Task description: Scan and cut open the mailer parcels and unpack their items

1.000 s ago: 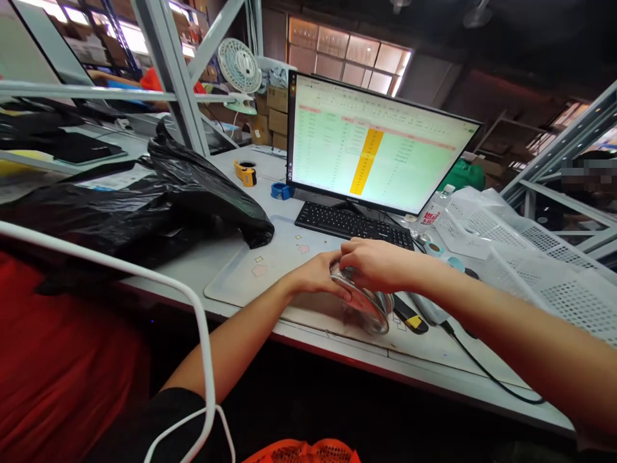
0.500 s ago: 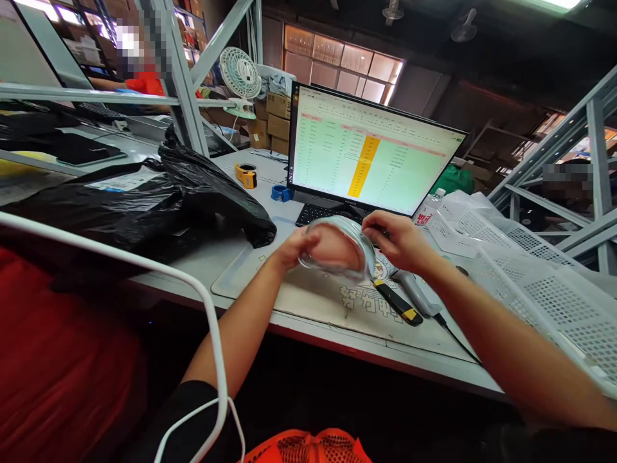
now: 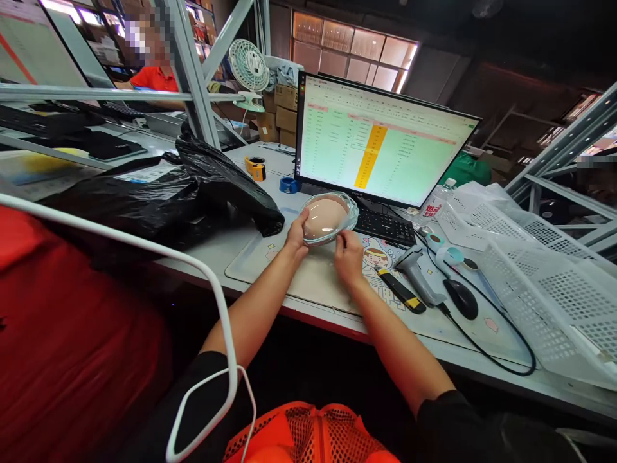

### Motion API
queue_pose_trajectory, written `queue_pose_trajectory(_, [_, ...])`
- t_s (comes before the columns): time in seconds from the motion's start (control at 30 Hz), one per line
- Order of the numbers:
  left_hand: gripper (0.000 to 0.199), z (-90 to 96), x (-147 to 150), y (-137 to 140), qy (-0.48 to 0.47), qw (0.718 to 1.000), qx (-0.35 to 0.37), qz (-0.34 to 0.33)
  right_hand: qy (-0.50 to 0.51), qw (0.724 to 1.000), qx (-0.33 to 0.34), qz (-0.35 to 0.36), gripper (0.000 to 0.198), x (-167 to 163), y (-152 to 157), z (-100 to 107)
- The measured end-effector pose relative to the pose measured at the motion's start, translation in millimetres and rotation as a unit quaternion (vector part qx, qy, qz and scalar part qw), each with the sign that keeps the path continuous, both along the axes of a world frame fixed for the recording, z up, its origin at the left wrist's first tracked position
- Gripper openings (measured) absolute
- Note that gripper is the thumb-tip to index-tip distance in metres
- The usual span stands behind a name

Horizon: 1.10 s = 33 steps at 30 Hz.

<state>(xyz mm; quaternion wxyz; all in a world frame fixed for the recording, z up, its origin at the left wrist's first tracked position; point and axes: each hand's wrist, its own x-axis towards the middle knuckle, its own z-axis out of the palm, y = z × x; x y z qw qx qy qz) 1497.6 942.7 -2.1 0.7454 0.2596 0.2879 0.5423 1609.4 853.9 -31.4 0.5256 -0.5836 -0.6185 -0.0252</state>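
Observation:
A clear, shiny plastic pack with a beige, rounded cup-like pad in it (image 3: 326,217) is held up over the desk mat, just in front of the monitor. My left hand (image 3: 296,236) grips its left side, thumb on top. At the lower right edge, my right hand (image 3: 349,257) is closed, fingertips pinching the pack's rim. Right of that hand, a black and yellow utility knife (image 3: 400,290) lies on the mat (image 3: 313,280). Beside the knife rests a grey barcode scanner (image 3: 418,276) with a black cable.
Behind the pack stand a keyboard (image 3: 385,226) and a monitor (image 3: 380,141). A black plastic bag (image 3: 226,183) lies to the left, white perforated baskets (image 3: 554,289) to the right. A mouse (image 3: 461,298) sits near the scanner. A white tube (image 3: 212,276) crosses the left foreground.
My right hand has moved down and left, from the pack's upper right to its lower right edge. The pack has tilted, showing the beige pad more clearly. The camera view has shifted slightly.

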Motion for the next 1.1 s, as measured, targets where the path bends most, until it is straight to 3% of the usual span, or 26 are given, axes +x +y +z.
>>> queue_pose_trajectory(0.1, [0.045, -0.9, -2, -9, 0.032, 0.999, 0.001, 0.013, 0.039, 0.993, -0.075, 0.085, 0.022, -13, -15, -8])
queue_pose_trajectory(0.2, [0.048, -6.8, -26, -13, 0.177, 0.981, 0.072, -0.029, 0.049, 0.968, -0.144, 0.200, 0.020, 7, -35, 5])
queue_pose_trajectory(0.27, [0.049, -12.0, -47, -13, 0.281, 0.950, 0.116, -0.075, 0.063, 0.965, -0.144, 0.211, 0.022, 36, -43, 21])
queue_pose_trajectory(0.33, [0.050, -14.6, -63, -14, 0.371, 0.910, 0.151, -0.108, 0.128, 0.969, -0.127, 0.166, 0.022, 66, -42, 37])
queue_pose_trajectory(0.37, [0.050, -14.1, -67, -16, 0.434, 0.876, 0.186, -0.101, 0.171, 0.967, -0.127, 0.139, 0.021, 77, -39, 42])
queue_pose_trajectory(0.4, [0.050, -12.2, -70, -20, 0.508, 0.825, 0.236, -0.076, 0.214, 0.960, -0.139, 0.115, 0.018, 85, -33, 45])
queue_pose_trajectory(0.5, [0.068, -2.8, -67, -41, 0.660, 0.625, 0.416, -0.005, 0.298, 0.924, -0.223, 0.088, 0.011, 87, -18, 41])
queue_pose_trajectory(0.53, [0.080, -0.5, -65, -50, 0.675, 0.578, 0.458, -0.018, 0.312, 0.912, -0.249, 0.088, 0.011, 83, -16, 37])
queue_pose_trajectory(0.67, [0.117, -5.4, -59, -82, 0.713, 0.440, 0.530, -0.131, 0.358, 0.877, -0.303, 0.107, 0.012, 68, -24, 20])
queue_pose_trajectory(0.73, [0.111, -13.8, -59, -87, 0.727, 0.417, 0.533, -0.119, 0.384, 0.859, -0.315, 0.128, 0.012, 67, -33, 17])
queue_pose_trajectory(0.9, [0.088, -26.5, -56, -83, 0.746, 0.416, 0.518, -0.048, 0.474, 0.795, -0.327, 0.191, 0.010, 67, -41, 10])
queue_pose_trajectory(1.0, [0.091, -26.7, -55, -84, 0.749, 0.411, 0.518, -0.037, 0.511, 0.757, -0.321, 0.250, 0.011, 67, -36, 1])
queue_pose_trajectory(1.1, [0.104, -28.2, -57, -84, 0.744, 0.413, 0.524, -0.034, 0.523, 0.728, -0.295, 0.331, 0.034, 67, -33, -7])
